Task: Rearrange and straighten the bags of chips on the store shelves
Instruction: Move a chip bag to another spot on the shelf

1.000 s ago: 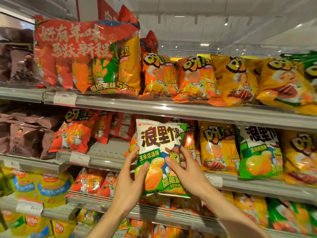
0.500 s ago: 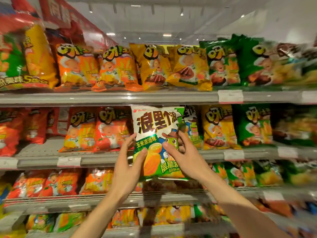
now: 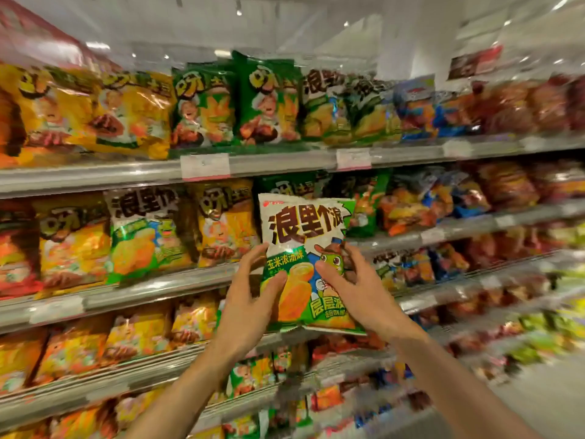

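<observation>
Both hands (image 3: 304,293), same bag (image 3: 304,236), further right.

held chip bag (image 3: 304,248): "浪里个浪", "玉米浓汤味" | price tags (image 3: 205,166): unreadable

two hands (image 3: 250,299) (image 3: 357,293), one held chip bag (image 3: 304,248), four visible shelves (image 3: 126,177), two clear price tags (image 3: 205,166).
</observation>
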